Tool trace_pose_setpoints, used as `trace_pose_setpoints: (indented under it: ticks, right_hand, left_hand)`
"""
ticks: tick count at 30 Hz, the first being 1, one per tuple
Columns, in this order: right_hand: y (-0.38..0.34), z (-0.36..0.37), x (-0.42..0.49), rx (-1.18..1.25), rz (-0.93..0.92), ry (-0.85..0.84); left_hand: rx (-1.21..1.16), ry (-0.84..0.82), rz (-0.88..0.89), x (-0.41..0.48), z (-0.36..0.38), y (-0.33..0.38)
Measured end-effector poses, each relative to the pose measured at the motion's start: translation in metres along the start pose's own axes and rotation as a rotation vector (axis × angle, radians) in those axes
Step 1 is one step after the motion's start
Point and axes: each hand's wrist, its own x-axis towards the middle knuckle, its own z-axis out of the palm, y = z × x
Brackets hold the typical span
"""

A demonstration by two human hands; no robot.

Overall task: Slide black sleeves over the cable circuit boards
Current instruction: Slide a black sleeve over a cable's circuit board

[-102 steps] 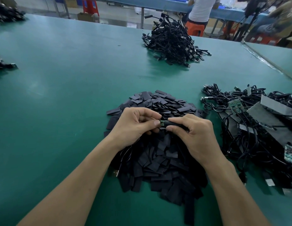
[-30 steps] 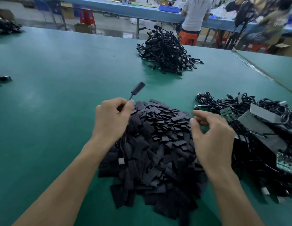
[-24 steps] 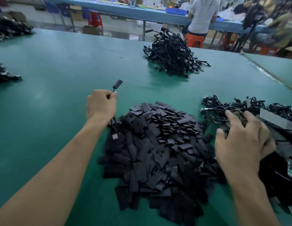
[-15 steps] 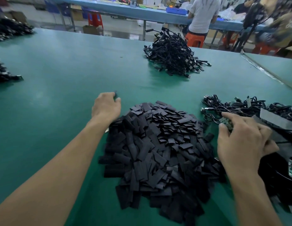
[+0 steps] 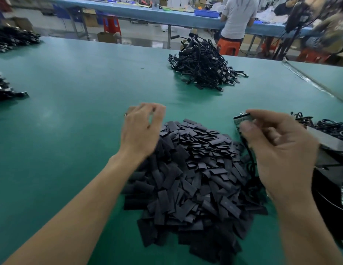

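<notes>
At the near centre of the desk (image 5: 71,131), a heap of black sleeves (image 5: 195,178) is lying loose. At the heap's 11 o'clock edge, the left hand (image 5: 142,129) is hovering palm down, fingers loosely spread and gripping nothing visible. At the heap's 2 o'clock edge, the right hand (image 5: 278,150) is pinching a bare circuit board (image 5: 240,118) between thumb and forefinger. The board's cable (image 5: 251,161) is hanging down toward the sleeves. At 3 o'clock of the heap, a tangle of cables (image 5: 323,125) is lying on the desk, partly cut off by the frame edge. Farther out at 12 o'clock, a second cable pile (image 5: 203,69) is resting well apart from the sleeves. Beyond the desk at 1 o'clock, a person (image 5: 237,18) is sitting on an orange stool (image 5: 228,47) at a blue bench (image 5: 147,15).
</notes>
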Motion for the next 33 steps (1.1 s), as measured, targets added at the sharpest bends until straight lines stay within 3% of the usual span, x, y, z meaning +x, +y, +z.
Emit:
trace_pose_setpoints:
  ticks: [2,5,11,19,27,33]
  right_hand:
    - [0.002,0.008,-0.002,0.128,0.174,-0.03]
    - [0.005,0.017,-0.01,0.305,0.381,-0.063]
    - [0.01,0.028,-0.023,0.506,0.627,-0.109]
    - [0.016,0.03,-0.026,0.542,0.695,-0.199]
    - [0.022,0.037,-0.03,0.548,0.724,-0.215]
    - [0.024,0.036,-0.028,0.69,0.821,-0.225]
  left_hand:
    - [-0.336,-0.175,0.023,-0.016,0.003,0.036]
    - [-0.662,-0.413,-0.09,-0.04,0.018,0.066]
    - [-1.036,-0.372,-0.289,-0.059,0.04,0.069]
    - [-1.143,-0.309,-0.468,-0.062,0.048,0.058]
    - [-1.247,-0.431,-0.53,-0.064,0.049,0.053]
    - [-1.268,-0.403,-0.545,-0.064,0.05,0.051]
